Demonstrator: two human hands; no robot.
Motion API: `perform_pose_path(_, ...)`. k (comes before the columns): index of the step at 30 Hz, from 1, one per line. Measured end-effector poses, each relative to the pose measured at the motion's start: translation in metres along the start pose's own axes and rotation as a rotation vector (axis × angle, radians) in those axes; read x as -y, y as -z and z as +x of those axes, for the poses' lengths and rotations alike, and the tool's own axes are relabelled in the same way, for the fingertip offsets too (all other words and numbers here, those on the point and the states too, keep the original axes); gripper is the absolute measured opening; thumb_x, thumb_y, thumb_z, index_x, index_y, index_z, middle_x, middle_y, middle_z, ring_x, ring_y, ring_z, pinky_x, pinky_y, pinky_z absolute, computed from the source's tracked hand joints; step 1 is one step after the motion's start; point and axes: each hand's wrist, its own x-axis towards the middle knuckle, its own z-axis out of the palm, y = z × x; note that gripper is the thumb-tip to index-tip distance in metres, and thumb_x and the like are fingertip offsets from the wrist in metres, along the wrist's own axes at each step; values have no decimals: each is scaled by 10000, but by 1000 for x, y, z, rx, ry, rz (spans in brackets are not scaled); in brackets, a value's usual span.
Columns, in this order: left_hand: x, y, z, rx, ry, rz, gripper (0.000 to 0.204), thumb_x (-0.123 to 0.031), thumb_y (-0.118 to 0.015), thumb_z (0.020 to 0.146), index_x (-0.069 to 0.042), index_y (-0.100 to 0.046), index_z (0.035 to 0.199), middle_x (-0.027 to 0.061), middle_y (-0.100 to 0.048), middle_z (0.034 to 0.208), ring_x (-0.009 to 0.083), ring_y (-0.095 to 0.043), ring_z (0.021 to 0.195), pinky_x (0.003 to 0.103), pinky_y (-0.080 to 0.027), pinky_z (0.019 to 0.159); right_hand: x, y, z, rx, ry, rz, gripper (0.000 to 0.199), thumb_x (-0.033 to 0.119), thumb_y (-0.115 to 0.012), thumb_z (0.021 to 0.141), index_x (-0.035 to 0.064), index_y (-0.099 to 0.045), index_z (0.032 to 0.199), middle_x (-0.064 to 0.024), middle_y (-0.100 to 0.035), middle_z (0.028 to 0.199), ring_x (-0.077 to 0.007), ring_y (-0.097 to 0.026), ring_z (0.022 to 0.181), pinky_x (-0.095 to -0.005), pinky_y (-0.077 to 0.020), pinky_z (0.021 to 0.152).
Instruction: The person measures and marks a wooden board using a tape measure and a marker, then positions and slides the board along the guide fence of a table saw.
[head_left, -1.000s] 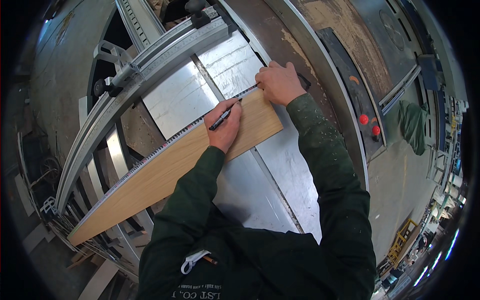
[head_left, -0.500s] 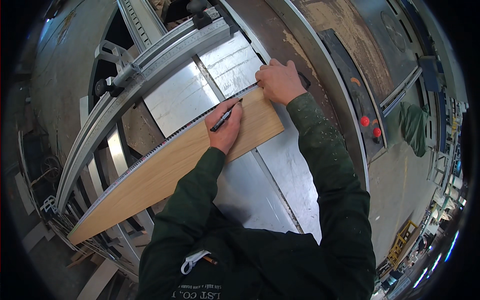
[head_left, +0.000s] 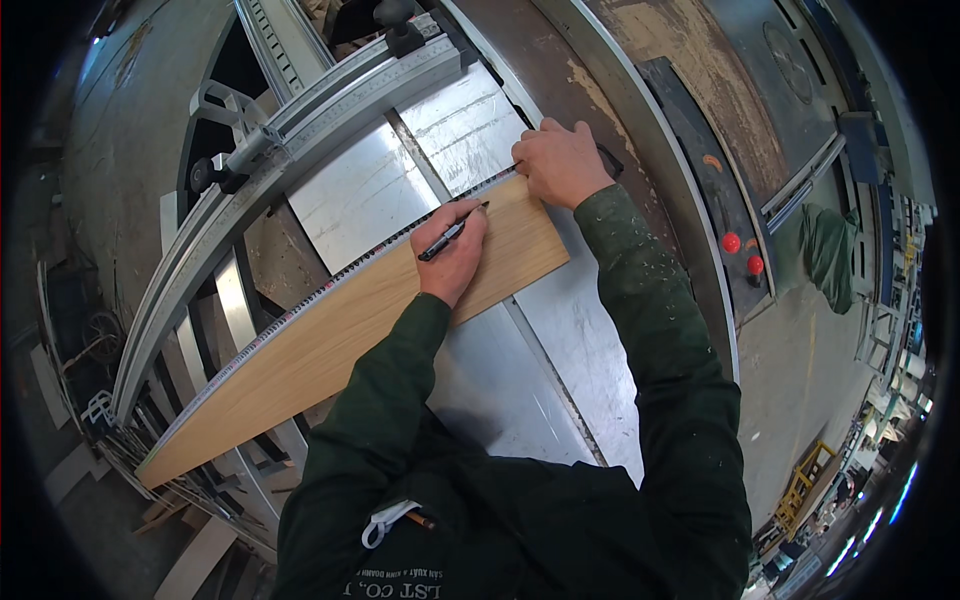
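Note:
A long light-brown wooden board [head_left: 340,350] lies slanted across the metal saw table [head_left: 500,375]. Along its far edge runs the blade of a tape measure [head_left: 372,256]. My left hand [head_left: 455,250] rests on the board, its fingers closed round a black marker pen [head_left: 440,242] whose tip touches or nearly touches the wood near the tape. At the board's far right corner, my right hand [head_left: 565,165] grips the tape measure; its fingers cover most of what they hold. A dark piece, perhaps part of the tape's case, shows just beyond that hand.
A curved-looking aluminium fence [head_left: 300,140] with black knobs spans the far left side. To the right stand a long metal rail [head_left: 690,190], a dark panel with red knobs [head_left: 731,243] and a green cloth [head_left: 828,255]. The board's left end extends over the machine's frame bars.
The marker pen's tip and my left hand have shifted very slightly right. My right hand, the board and the tape look the same.

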Motion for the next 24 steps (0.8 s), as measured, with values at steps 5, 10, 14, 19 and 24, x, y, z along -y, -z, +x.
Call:
perform_pose_path(5, 2, -3, 1, -58, 19, -75, 204, -150, -707, 913, -1, -753, 1046, 115, -760, 891, 131, -694, 804, 282, -548, 802, 2, 3, 0, 13, -1, 11, 85, 188, -681, 870, 184, -747, 923, 49, -689, 996, -172, -596, 1089, -489, -403, 917)
perform_pose_path(10, -4, 1, -1, -16, 58, -49, 204, -154, -708, 922, 2, -752, 1047, 109, -752, 868, 119, -682, 784, 276, -545, 790, 1, 3, -2, 6, -4, -3, 78, 190, -684, 873, 177, -746, 919, 54, -694, 999, -169, -598, 1079, -478, -402, 910)
perform_pose_path(14, -2, 1, 0, -29, 30, -66, 199, -152, -712, 921, -1, -753, 1044, 105, -747, 853, 119, -678, 769, 279, -545, 781, 0, 1, -1, -28, 30, 16, 103, 182, -682, 875, 170, -768, 930, 2, -718, 974, -209, -624, 1062, -499, -404, 859)
perform_pose_path(19, -2, 0, 1, -28, 20, -61, 191, -149, -717, 918, -7, -756, 1039, 99, -747, 845, 115, -674, 758, 273, -543, 767, 0, 2, 0, -28, 35, 21, 98, 176, -685, 868, 168, -768, 919, 6, -718, 973, -210, -623, 1059, -499, -403, 856)
perform_pose_path(24, -4, 0, 1, -29, 12, -43, 187, -144, -717, 915, -7, -757, 1036, 97, -745, 840, 113, -670, 754, 271, -542, 761, -1, 2, -1, -16, 26, 27, 100, 173, -685, 865, 171, -769, 920, 8, -716, 974, -209, -620, 1061, -496, -398, 859)
